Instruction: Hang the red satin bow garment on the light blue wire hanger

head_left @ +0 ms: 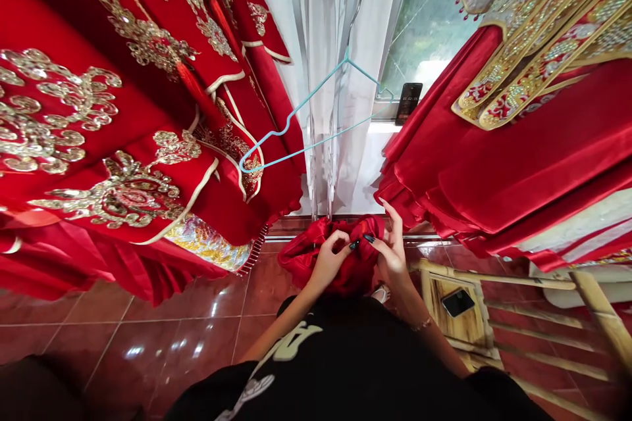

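Observation:
A bunched red satin cloth point(316, 253) hangs low in front of me, above the tiled floor. My left hand point(330, 260) is closed, its fingers curled into the cloth's folds. Beside it, my right hand point(392, 247) pinches the cloth's upper edge, with the forefinger raised. Above the hands, an empty light blue wire hanger point(316, 120) hangs before white curtains point(340, 66).
Red garments with gold embroidery point(123, 118) hang at the left, and more red robes point(518, 145) at the right. A phone point(408, 103) leans on the window sill. A bamboo chair point(494, 302) with another phone point(457, 302) on its seat stands at the right.

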`<state>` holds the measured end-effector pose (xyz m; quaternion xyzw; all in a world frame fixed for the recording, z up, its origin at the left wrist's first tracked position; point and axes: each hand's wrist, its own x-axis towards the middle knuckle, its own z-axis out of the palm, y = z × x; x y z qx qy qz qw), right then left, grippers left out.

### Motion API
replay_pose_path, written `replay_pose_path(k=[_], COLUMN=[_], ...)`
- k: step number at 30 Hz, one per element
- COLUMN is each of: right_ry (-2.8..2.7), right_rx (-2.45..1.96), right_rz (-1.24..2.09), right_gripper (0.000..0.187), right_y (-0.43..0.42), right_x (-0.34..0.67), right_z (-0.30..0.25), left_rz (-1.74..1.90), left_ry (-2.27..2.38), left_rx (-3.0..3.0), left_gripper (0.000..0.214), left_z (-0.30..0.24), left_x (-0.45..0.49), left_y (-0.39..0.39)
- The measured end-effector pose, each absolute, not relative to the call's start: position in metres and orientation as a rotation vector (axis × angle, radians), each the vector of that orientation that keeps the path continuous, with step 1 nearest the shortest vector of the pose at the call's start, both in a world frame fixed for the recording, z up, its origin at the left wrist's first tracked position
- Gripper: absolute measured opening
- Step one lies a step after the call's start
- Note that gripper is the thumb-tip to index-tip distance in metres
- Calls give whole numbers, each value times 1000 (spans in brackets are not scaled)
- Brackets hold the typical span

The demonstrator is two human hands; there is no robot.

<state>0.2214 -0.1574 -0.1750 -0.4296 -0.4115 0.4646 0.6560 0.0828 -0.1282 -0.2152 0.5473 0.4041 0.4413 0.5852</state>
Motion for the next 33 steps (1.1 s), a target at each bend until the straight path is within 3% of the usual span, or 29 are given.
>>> replay_pose_path(k=[4,8,11,16,18,21,27,30,33], right_ry=[-886,-1016,-1161,-1549,-1692,-1777,-1398,-1314,-1331], right_rx=[-978,-1143,-1476,-2079,-1881,-1379,-994,-964,-1001], right_rz=[1077,909,691,403,494,960,1523,1548,1202], right_gripper=[74,57,41,42,39,38,30,25,29], right_y=[-160,-151,-147,-158,-161,-159,-146,-146,-151], right_x=[223,239,264,285,281,267,243,231,214], right_z=[-177,-180,-183,-182,-180,-182,-206,-223,-245], left_rz=[911,948,1022,1021,1006,964,726,692,758], left_ry=[871,888,956,981,983,976,1072,1127,1126], left_rx=[1289,1251,1216,1296,1344,1411,1697,1740,1703], left_gripper=[49,60,59,59,60,54,27,23,22], left_z=[-215,-216,-212,-207,-205,-202,-189,-187,-186], left_x=[77,70,60,58,60,62,54,50,48], left_y=[-126,-124,-126,-137,-140,-144,-151,-151,-146])
